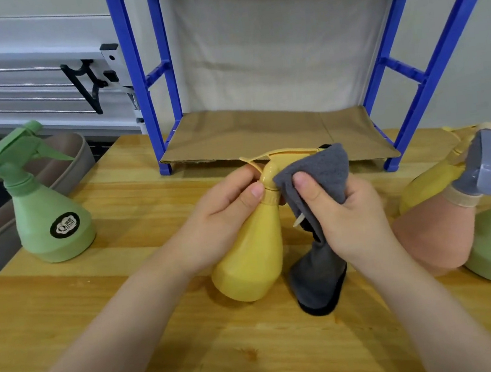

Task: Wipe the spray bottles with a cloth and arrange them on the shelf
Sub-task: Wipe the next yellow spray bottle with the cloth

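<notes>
Left hand (226,216) grip clenched round neck of yellow spray bottle (251,256), held tilted above table (127,293). Right hand (344,220) grip pinching grey cloth (317,174) against bottle's spray head, just right of left grip. Blue shelf (145,83) beyond both grips, no bottles seen on its lower level. Risk: thin trigger lever snagging in cloth folds; hard rubbing could twist bottle loose from neck grip.

Bright, even overhead light. Soft glare patches on the bench (289,350), short soft shadows under objects. Wide-angle bowing at edges: blue shelf (428,70) uprights lean outward. Bottles at far right look smeared; centre sharp.
</notes>
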`<state>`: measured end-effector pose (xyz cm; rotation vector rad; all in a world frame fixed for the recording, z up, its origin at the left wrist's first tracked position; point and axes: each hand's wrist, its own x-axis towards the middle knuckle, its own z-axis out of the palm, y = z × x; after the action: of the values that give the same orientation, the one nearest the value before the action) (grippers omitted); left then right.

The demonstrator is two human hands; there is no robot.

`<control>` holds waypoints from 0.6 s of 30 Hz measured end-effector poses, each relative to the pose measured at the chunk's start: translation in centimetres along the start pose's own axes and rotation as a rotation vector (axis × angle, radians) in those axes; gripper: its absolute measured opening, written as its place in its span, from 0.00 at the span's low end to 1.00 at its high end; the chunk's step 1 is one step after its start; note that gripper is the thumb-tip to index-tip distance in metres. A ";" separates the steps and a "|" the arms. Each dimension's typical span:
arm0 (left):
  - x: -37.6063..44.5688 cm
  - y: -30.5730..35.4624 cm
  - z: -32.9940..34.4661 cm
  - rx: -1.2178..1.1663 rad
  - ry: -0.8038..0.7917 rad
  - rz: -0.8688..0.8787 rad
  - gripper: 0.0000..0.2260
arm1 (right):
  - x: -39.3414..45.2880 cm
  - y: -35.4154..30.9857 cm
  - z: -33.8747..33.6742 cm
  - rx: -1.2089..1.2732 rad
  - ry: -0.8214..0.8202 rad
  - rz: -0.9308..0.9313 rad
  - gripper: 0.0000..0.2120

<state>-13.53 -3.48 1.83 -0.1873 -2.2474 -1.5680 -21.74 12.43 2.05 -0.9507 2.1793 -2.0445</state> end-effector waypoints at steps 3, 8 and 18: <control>0.0 -0.2 0.1 0.014 0.006 -0.004 0.11 | 0.0 0.1 -0.1 -0.105 0.028 0.024 0.19; 0.2 -0.6 0.0 0.117 0.020 0.000 0.12 | -0.1 -0.1 0.0 -0.106 -0.052 0.071 0.20; 0.4 -1.2 0.0 0.298 0.192 0.012 0.18 | -0.2 0.5 0.4 -0.141 -0.132 0.107 0.08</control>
<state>-14.33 -4.02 0.93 0.0318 -2.2847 -1.1710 -21.67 12.14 1.43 -0.9296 2.2745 -1.7505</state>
